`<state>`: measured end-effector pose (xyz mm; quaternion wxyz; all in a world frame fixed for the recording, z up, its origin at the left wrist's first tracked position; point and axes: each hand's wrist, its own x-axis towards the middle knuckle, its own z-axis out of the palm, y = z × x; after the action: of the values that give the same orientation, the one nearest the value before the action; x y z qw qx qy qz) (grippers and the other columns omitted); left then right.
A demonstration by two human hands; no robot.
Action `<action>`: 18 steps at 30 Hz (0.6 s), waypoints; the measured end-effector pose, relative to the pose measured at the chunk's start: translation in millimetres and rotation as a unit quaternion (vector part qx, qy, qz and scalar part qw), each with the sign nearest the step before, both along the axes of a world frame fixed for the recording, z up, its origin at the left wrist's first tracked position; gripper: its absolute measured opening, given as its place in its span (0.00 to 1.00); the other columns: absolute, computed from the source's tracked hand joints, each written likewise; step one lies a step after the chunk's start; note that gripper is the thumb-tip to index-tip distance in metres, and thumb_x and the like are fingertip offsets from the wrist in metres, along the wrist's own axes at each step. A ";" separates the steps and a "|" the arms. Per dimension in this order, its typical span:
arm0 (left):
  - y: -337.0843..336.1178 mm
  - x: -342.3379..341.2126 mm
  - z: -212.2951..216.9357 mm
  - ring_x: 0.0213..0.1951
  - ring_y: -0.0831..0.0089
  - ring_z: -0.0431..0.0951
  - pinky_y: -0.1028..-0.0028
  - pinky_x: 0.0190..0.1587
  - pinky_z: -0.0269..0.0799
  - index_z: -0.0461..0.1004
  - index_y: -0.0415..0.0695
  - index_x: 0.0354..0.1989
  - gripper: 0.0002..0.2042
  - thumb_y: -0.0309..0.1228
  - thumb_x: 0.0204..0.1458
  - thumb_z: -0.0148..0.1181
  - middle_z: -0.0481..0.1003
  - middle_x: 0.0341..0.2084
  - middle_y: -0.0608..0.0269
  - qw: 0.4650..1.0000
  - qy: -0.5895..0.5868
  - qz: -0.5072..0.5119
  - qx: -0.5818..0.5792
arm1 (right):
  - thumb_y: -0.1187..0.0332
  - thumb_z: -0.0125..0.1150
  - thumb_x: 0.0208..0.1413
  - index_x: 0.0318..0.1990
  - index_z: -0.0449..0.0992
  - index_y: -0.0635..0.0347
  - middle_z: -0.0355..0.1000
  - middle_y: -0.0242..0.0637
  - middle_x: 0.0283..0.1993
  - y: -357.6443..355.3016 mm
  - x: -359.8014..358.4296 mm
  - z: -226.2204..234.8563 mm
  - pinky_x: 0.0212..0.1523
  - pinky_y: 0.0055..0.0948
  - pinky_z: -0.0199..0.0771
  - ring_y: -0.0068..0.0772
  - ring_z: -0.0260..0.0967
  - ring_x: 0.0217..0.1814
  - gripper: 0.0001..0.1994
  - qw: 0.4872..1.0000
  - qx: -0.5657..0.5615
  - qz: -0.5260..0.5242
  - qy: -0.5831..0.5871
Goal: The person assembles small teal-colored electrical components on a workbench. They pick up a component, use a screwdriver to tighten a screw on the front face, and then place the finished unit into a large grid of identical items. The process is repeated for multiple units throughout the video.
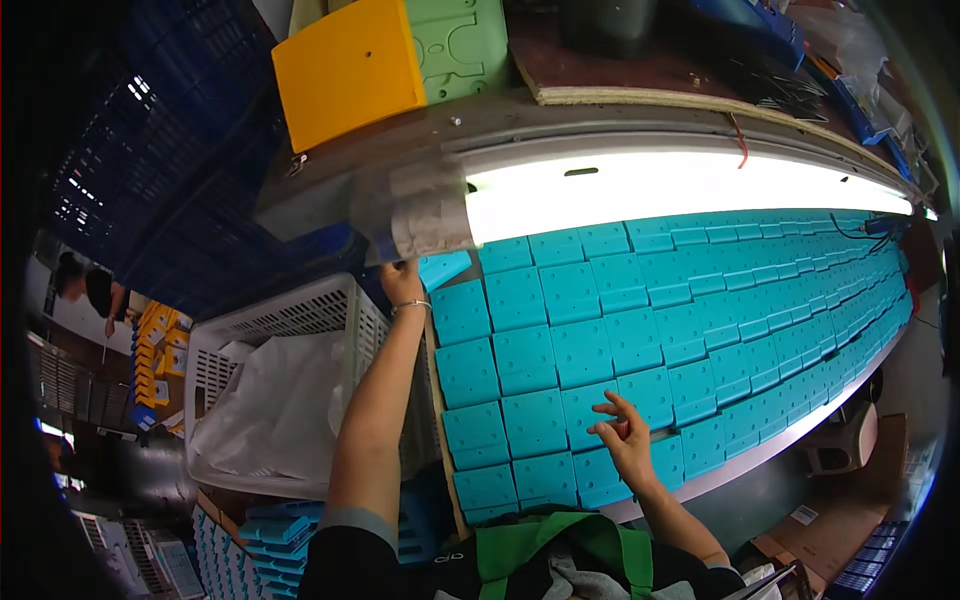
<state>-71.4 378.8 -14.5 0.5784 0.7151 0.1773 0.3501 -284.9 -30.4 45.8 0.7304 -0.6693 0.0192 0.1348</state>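
Note:
Rows of turquoise plastic plates (555, 355), each with small round marks, cover the long table. At the far left corner, my left hand (402, 284) reaches in beside the lamp's end. Its fingers, partly hidden, close on the left edge of a turquoise plate (446, 268), which lies at an angle to the rows. Above the near rows hovers my right hand (627, 440), with nothing in it. Its fingers are loosely bent and apart.
A bright tube lamp (680, 195) runs along the table's far side. Left of the table stands a white crate (272, 308) holding white sheeting (285, 400). Dark blue crates (190, 150) rise behind it. Yellow (345, 75) and green (455, 45) panels sit above. Another person (95, 295) is at far left.

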 end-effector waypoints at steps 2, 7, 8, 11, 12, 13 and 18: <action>32.1 23.3 -26.4 0.44 0.60 0.76 0.67 0.47 0.68 0.68 0.35 0.53 0.27 0.44 0.51 0.62 0.75 0.44 0.51 0.958 0.083 0.053 0.268 | 0.77 0.58 0.53 0.61 0.60 0.64 0.69 0.45 0.51 -5.9 -11.0 -3.5 0.39 0.22 0.72 0.28 0.74 0.39 0.26 1.000 -0.011 -0.002 0.018; 13.7 41.0 -42.1 0.53 0.55 0.66 0.63 0.55 0.62 0.60 0.37 0.59 0.30 0.41 0.52 0.60 0.66 0.53 0.47 0.870 0.233 -0.019 0.435 | 0.78 0.59 0.52 0.60 0.62 0.63 0.69 0.44 0.51 -9.5 -25.8 -5.5 0.38 0.24 0.73 0.28 0.73 0.41 0.26 0.996 -0.072 -0.003 0.046; 7.6 33.9 -38.2 0.55 0.54 0.64 0.62 0.57 0.61 0.58 0.37 0.60 0.31 0.41 0.53 0.60 0.64 0.55 0.46 0.867 0.245 -0.034 0.432 | 0.78 0.60 0.51 0.59 0.63 0.63 0.69 0.44 0.51 -5.6 -25.9 -3.0 0.38 0.25 0.74 0.29 0.72 0.43 0.26 0.994 -0.105 0.009 0.036; -19.2 -1.3 -20.2 0.61 0.51 0.59 0.60 0.61 0.58 0.54 0.38 0.63 0.33 0.39 0.53 0.59 0.58 0.60 0.44 0.907 0.187 -0.060 0.372 | 0.79 0.63 0.46 0.58 0.65 0.61 0.70 0.43 0.50 -3.9 -21.7 6.8 0.37 0.31 0.75 0.34 0.70 0.47 0.28 0.930 -0.302 0.129 -0.166; -34.5 -27.1 -13.4 0.63 0.50 0.57 0.59 0.63 0.57 0.52 0.38 0.65 0.33 0.39 0.53 0.58 0.56 0.62 0.43 0.930 0.154 -0.077 0.324 | 0.79 0.64 0.44 0.57 0.65 0.61 0.70 0.42 0.50 -6.8 -25.8 8.3 0.37 0.33 0.76 0.37 0.69 0.49 0.29 0.873 -0.371 0.181 -0.261; -52.0 -58.3 -4.8 0.64 0.52 0.56 0.62 0.65 0.55 0.52 0.39 0.65 0.33 0.38 0.55 0.57 0.55 0.63 0.46 0.950 0.130 -0.093 0.269 | 0.74 0.69 0.38 0.57 0.67 0.54 0.66 0.42 0.55 -13.2 -32.4 3.1 0.38 0.37 0.77 0.47 0.63 0.57 0.32 0.847 -0.396 0.219 -0.279; -134.4 -252.4 29.2 0.66 0.56 0.53 0.47 0.64 0.49 0.57 0.49 0.64 0.31 0.42 0.52 0.58 0.52 0.66 0.54 0.855 0.217 -0.310 0.355 | 0.65 0.75 0.33 0.58 0.67 0.38 0.50 0.44 0.68 -58.2 -76.9 -8.3 0.43 0.41 0.78 0.57 0.45 0.69 0.37 0.755 -0.511 0.340 -0.230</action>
<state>-323.7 244.4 14.7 0.3109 0.9475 -0.0688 0.0277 -361.8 -88.6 37.4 0.1686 -0.9162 -0.3124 0.1860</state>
